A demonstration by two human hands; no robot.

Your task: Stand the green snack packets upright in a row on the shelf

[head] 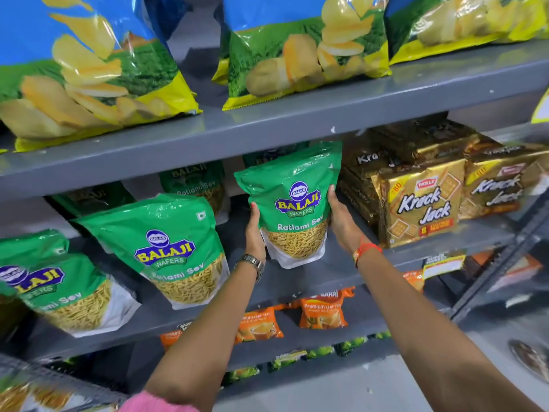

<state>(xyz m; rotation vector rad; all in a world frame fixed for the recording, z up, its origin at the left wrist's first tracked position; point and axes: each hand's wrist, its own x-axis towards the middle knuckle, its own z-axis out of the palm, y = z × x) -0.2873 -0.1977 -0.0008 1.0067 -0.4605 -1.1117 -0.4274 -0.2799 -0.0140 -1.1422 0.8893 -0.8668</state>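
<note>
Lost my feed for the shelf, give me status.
Left hand and right hand both grip the green packet, upright on the middle shelf. Two packets at left lean. Krack Jack packs close on right.

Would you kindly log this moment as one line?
left hand: holding green packet | right hand: same | packet: upright, middle shelf | step: placing

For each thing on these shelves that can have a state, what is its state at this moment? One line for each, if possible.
Held green packet: upright, gripped on both sides.
Left hand: closed on the packet's left edge.
Right hand: pressed on the packet's right edge.
Middle green packet: standing, leaning.
Left green packet: standing, tilted.
Cracker packs: stacked beside the held packet.
Chip bags: standing on the upper shelf.
</note>
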